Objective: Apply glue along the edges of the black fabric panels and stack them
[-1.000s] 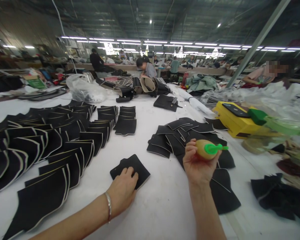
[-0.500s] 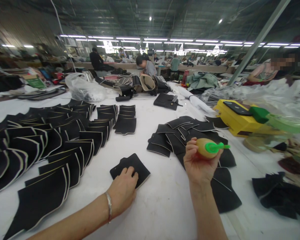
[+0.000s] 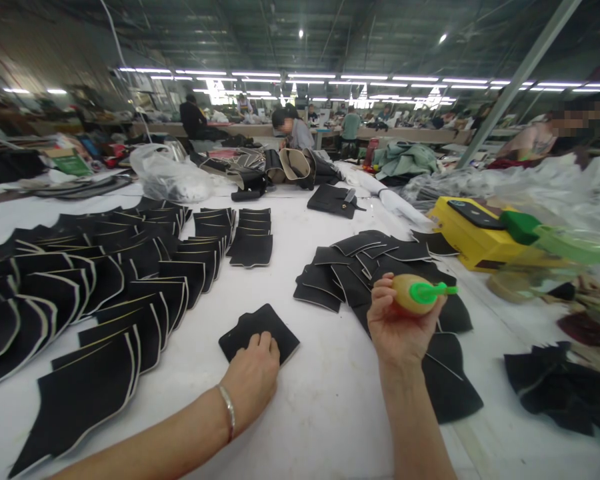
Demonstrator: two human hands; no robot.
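My left hand, with a silver bangle on the wrist, rests on a black flat piece lying on the white table. Its fingers are curled down against the piece, and the fingertips are partly hidden. Raised over the right side, my right hand is wrapped round a yellowish squeeze bottle, whose green nozzle points right. Behind and beneath that hand lies a loose heap of black pieces. Rows of overlapping black pieces with pale edges cover the left side.
A yellow box with a phone on top stands at the right, beside a clear container with a green rim. Crumpled black scraps lie at the right. A plastic bag and a black pouch sit farther back; people work beyond.
My left hand has shifted slightly to the right across the black piece. My right hand and the bottle have hardly moved.
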